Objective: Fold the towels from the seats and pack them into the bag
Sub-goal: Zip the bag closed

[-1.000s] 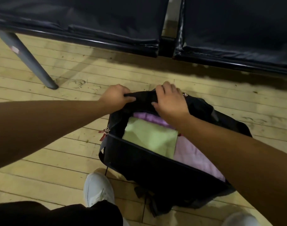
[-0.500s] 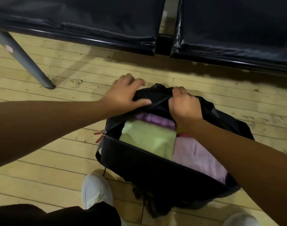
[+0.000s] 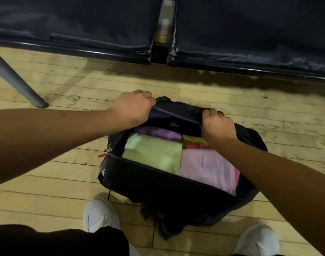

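Found on pale wooden plank floor (image 3: 47,172), near two dark padded bench seats (image 3: 75,24): black fabric bag (image 3: 167,191), mouth open. Packed inside, side by side and touching: folded light green towel (image 3: 152,154) at left, folded pale pink towel (image 3: 207,169) at right. Behind these, partly hidden: purple towel (image 3: 158,133) and yellow towel (image 3: 193,140). Gripping the bag's far rim with curled fingers: left hand (image 3: 134,108) at one end, right hand (image 3: 218,126) further right. Noted at near side: white shoes (image 3: 100,215). At upper left: slanted grey metal leg (image 3: 16,80).
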Demonstrator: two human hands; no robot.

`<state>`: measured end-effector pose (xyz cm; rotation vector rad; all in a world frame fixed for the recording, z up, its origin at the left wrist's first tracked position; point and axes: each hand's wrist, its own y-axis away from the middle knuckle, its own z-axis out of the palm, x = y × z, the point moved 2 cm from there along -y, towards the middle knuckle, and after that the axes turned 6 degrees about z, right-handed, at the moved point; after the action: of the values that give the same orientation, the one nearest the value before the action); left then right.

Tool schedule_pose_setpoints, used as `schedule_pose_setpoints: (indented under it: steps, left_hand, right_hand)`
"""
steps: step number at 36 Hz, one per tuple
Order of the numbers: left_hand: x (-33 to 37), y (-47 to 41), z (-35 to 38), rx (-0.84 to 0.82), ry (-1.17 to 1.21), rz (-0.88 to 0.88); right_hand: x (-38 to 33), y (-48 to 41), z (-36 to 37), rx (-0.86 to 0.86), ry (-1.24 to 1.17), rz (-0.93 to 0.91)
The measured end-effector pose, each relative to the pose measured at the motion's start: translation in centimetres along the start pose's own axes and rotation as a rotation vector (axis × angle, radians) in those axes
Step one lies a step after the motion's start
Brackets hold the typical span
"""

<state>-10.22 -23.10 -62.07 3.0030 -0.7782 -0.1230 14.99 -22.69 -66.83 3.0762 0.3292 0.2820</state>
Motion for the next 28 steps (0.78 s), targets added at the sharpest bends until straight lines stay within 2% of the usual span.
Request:
schedule_pose_setpoints:
  steps: [3,6,9,12,16,18,23,28]
  left_hand:
    - [0.4,0.0,-0.7,-0.07,-0.088,0.053]
    - [1.2,0.0,-1.8,0.002,-0.228,0.212]
    - [4.0,-0.5,-3.2,0.032,-0.21,0.332]
    - [7.3,-1.5,-4.3,-0.118,-0.259,0.389]
    - [8.9,-1.4,-5.4,-0.243,-0.281,0.397]
    - [9.0,-0.7,-5.4,-0.276,-0.307,0.42]
    - [10.3,0.4,-3.9,-0.395,-0.31,0.393]
    - [16.0,0.8,-2.1,-0.327,-0.247,0.496]
  right_hand:
    - [2.0,1.2,-1.6,0.002,0.088,-0.047]
    - [3.3,2.5,-3.7,0.084,0.086,-0.145]
    - [3.6,4.2,-4.7,0.218,0.063,-0.296]
    - [4.0,5.7,-3.9,0.294,0.004,-0.313]
    - [6.3,7.5,-1.3,0.052,0.054,-0.014]
    - [8.0,8.8,-0.9,0.005,0.087,0.075]
    - [9.5,11.8,-1.2,-0.045,0.033,-0.01]
    - [9.4,14.0,-1.1,-0.111,-0.035,-0.055]
